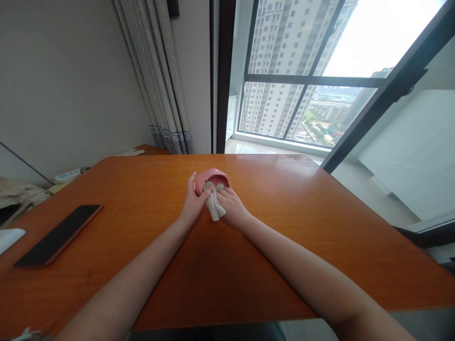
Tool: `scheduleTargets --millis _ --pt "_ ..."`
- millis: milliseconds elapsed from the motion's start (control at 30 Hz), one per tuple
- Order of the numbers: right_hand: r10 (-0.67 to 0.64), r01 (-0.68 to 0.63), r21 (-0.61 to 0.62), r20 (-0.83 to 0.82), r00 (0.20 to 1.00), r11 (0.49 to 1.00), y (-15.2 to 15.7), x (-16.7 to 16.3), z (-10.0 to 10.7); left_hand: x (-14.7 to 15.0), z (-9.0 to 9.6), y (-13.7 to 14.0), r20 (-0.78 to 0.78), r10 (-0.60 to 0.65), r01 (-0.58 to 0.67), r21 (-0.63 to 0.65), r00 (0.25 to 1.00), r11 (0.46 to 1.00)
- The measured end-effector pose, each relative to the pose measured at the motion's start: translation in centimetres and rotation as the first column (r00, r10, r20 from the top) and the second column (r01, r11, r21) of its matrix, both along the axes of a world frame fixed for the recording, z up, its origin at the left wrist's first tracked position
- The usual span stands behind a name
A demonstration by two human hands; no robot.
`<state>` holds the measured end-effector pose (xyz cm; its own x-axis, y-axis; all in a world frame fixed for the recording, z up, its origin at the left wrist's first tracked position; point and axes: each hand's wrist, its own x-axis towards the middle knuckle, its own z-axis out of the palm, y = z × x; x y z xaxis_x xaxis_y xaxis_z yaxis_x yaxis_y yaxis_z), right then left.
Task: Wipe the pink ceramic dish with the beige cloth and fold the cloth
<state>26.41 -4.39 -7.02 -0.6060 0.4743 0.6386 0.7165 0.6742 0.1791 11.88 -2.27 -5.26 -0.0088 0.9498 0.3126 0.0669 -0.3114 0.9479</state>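
Observation:
Near the far middle of the table, a pink, rounded, hollow item [212,174] that looks like a slipper has its opening turned toward me. My left hand [194,199] grips its left side, the thumb in front and the fingers around the outer edge. A white cloth [213,204] is bunched at the opening and hangs down in front. My right hand [232,204] holds the cloth at the right of the opening; its fingertips are partly hidden by the cloth and the pink item.
On the wooden table [170,265] lies a flat dark rectangular object [60,235] at the left. A white item [10,238] sits at the left edge. Beyond are a power strip [67,175], a curtain [156,80] and a large window [302,80].

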Motion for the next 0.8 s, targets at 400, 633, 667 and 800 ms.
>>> scheduleTargets --millis 400,633,667,800 --pt "0.04 -0.04 0.01 0.033 0.999 0.999 -0.2 0.2 0.9 -1.8 -0.2 1.6 -0.02 -0.107 0.105 -0.092 0.994 0.99" --pt "0.092 -0.094 -0.036 -0.041 0.995 0.995 -0.3 0.1 0.4 -1.9 -0.8 1.9 0.032 -0.194 0.197 -0.144 0.98 0.97" --pt "0.101 -0.105 -0.028 -0.105 0.989 0.994 -0.4 0.2 0.5 -2.0 -0.8 2.0 0.049 -0.199 0.204 -0.133 0.979 0.97" --pt "0.045 -0.055 -0.014 -0.391 0.919 0.998 -1.3 1.2 1.7 -1.9 -0.9 1.9 0.106 -0.216 0.225 -0.082 0.971 0.971"
